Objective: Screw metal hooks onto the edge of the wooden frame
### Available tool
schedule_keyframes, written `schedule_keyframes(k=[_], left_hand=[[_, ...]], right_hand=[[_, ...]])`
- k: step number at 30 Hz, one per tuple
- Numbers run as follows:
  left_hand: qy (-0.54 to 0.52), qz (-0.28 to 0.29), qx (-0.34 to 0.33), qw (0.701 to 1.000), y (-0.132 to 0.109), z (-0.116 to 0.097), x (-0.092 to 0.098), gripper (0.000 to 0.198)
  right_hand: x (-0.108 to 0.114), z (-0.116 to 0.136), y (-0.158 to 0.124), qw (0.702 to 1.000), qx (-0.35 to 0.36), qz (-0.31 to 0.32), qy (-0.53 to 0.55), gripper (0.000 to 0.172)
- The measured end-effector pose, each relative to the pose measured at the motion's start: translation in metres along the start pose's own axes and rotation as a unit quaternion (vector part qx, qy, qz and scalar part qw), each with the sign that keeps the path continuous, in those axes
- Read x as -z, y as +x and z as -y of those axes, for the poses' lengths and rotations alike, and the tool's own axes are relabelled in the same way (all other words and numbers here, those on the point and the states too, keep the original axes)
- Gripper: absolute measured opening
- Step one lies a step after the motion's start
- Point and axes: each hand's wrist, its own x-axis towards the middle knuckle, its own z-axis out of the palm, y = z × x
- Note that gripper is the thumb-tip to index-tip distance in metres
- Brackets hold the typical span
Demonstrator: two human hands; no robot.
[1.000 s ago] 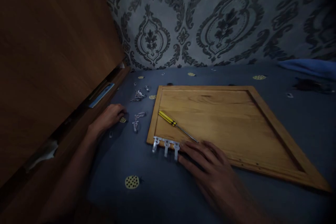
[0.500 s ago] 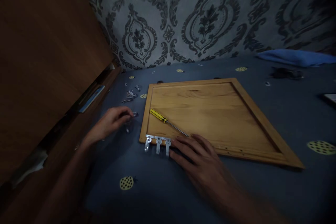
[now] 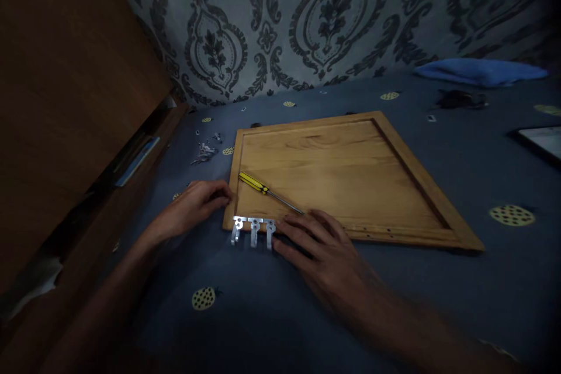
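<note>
A framed wooden panel (image 3: 315,158) lies on the blue patterned cloth. On its near left edge sits a silvery metal hook rack (image 3: 255,225), with three hooks showing and hanging over the edge. My right hand (image 3: 322,254) holds the rack's right end against the panel, its fingers covering whatever lies beneath. By the panel's left edge, my left hand (image 3: 201,203) is closed in a pinch; what is between its fingertips is hidden. A yellow and black screwdriver (image 3: 254,183) rests diagonally on the panel, its tip close to my right fingers.
Small metal pieces (image 3: 205,152) lie in a pile beyond my left hand. Brown wooden furniture (image 3: 65,70) borders the left side. A blue cloth (image 3: 480,72), a black object (image 3: 460,99) and a dark-edged flat device (image 3: 541,143) lie to the right.
My left hand has moved right, to the panel's left edge; the small shiny piece at its fingertips is now out of sight. My right hand stays at the rack. The camera view has shifted.
</note>
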Motion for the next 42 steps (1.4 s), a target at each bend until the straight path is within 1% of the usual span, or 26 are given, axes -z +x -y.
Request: schedule_keyframes(k=[2, 7, 11, 14, 17, 20, 22, 25, 28, 31, 35, 42], left_hand=[[-0.008, -0.004, 0.002, 1.000, -0.001, 0.002, -0.001, 0.019], [-0.022, -0.015, -0.001, 1.000, -0.002, 0.008, -0.004, 0.023], [-0.033, -0.009, -0.006, 0.999, -0.001, 0.006, -0.001, 0.025], [-0.044, 0.000, -0.009, 0.999, 0.001, -0.002, 0.001, 0.026], [-0.080, 0.024, -0.015, 0.996, 0.003, -0.014, -0.003, 0.025], [-0.120, 0.040, -0.047, 0.991, 0.007, -0.030, -0.011, 0.021], [-0.127, 0.045, -0.075, 0.988, 0.010, -0.040, -0.016, 0.018], [-0.121, 0.061, -0.105, 0.985, 0.014, -0.052, -0.021, 0.017], [-0.107, 0.060, -0.122, 0.985, 0.017, -0.057, -0.024, 0.018], [-0.080, 0.065, -0.126, 0.987, 0.018, -0.057, -0.027, 0.016], [-0.046, 0.066, -0.125, 0.989, 0.017, -0.054, -0.029, 0.016], [-0.028, 0.081, -0.141, 0.986, 0.020, -0.053, -0.028, 0.016]], right_hand=[[0.002, 0.001, 0.001, 1.000, 0.000, -0.005, 0.003, 0.028], [0.006, 0.003, 0.003, 1.000, 0.000, 0.009, 0.003, 0.026], [0.008, 0.004, 0.005, 1.000, -0.001, -0.008, 0.004, 0.027], [0.009, 0.004, 0.005, 1.000, 0.000, -0.003, 0.004, 0.025], [0.007, 0.004, 0.005, 1.000, 0.001, 0.003, 0.003, 0.026], [0.005, 0.004, 0.004, 1.000, 0.004, -0.009, 0.003, 0.026], [0.004, 0.004, 0.004, 1.000, 0.003, -0.003, 0.003, 0.025], [0.004, 0.005, 0.004, 1.000, -0.003, 0.012, -0.001, 0.025], [0.005, 0.006, 0.004, 1.000, -0.009, -0.004, -0.004, 0.024], [0.006, 0.007, 0.004, 1.000, -0.010, -0.008, 0.004, 0.023], [0.007, 0.007, 0.005, 1.000, -0.009, 0.011, 0.009, 0.025], [0.006, 0.007, 0.004, 1.000, -0.021, 0.004, 0.007, 0.023]])
